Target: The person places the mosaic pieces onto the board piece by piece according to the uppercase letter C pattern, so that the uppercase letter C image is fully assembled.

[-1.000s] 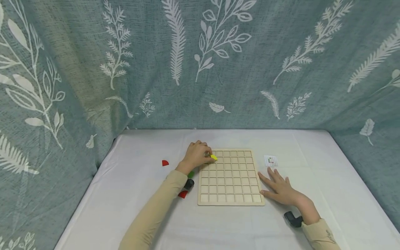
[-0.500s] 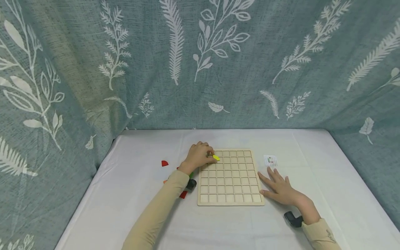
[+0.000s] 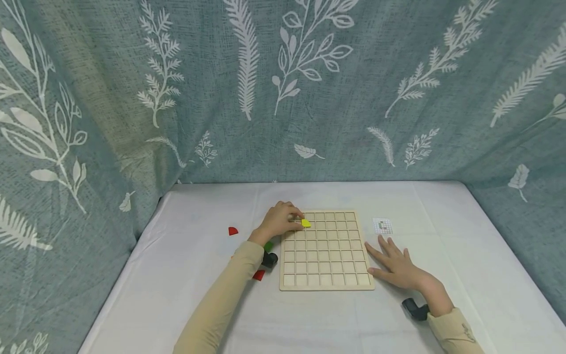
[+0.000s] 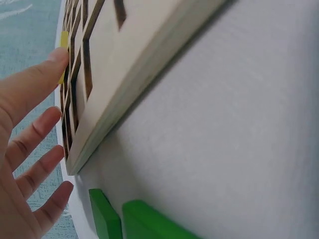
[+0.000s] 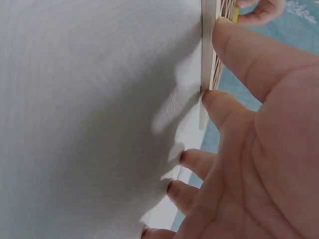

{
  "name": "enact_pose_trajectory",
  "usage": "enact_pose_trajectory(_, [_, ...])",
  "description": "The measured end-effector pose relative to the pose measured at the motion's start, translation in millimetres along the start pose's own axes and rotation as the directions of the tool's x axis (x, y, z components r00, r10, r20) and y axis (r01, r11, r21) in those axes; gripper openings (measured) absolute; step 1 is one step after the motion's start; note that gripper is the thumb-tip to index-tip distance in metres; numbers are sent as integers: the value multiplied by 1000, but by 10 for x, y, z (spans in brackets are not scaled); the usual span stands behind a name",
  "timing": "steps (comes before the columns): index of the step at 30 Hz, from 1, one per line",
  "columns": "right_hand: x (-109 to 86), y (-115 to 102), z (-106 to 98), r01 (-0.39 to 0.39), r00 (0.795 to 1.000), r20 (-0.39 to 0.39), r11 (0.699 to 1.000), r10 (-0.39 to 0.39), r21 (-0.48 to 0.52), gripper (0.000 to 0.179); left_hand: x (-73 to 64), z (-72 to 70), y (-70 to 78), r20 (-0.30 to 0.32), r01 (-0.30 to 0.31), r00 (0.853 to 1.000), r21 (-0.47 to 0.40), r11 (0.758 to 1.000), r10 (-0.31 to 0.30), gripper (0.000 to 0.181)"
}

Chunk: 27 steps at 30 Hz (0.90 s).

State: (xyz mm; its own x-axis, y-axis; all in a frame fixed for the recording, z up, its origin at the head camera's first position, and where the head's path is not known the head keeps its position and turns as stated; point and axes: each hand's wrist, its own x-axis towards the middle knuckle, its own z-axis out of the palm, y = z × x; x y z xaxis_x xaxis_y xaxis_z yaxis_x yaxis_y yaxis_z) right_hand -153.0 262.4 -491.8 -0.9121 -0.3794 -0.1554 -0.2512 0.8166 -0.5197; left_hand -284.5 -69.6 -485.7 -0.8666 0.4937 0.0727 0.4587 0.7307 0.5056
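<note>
My left hand [image 3: 279,219] pinches a small yellow piece [image 3: 306,223] between thumb and forefinger, over the far left cells of a wooden grid board [image 3: 324,255]. In the left wrist view the thumb covers much of this yellow piece [image 4: 64,39], and the other fingers are spread past the board's corner. My right hand [image 3: 400,269] lies with fingers spread at the board's right side. Its thumb and forefinger touch the board's edge [image 5: 208,47] in the right wrist view, while the other fingertips rest on the white cloth.
A small card printed with a coloured grid pattern [image 3: 382,225] lies beyond the right hand. Left of the board are a red quarter-round piece [image 3: 233,230], another red piece [image 3: 259,275] and green pieces [image 4: 105,214], partly hidden by the left arm. A leaf-patterned curtain [image 3: 283,98] hangs behind.
The yellow piece has shifted slightly right over the board with the left hand and now shows more of its face. The right hand has stayed in place.
</note>
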Motion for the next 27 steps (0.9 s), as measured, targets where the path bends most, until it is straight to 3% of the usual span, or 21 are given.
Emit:
enact_pose_trajectory(10, [12,8,7,2,1000,-1,1000,-2,-18,65,-5,-6,29,0,16,1000,-16,1000,-16,23])
enact_pose_trajectory(27, [-4,-8,19,-18,1000,-2,1000,18,-19,67,-12,74,107,-76,18,997,132,991,-8,19])
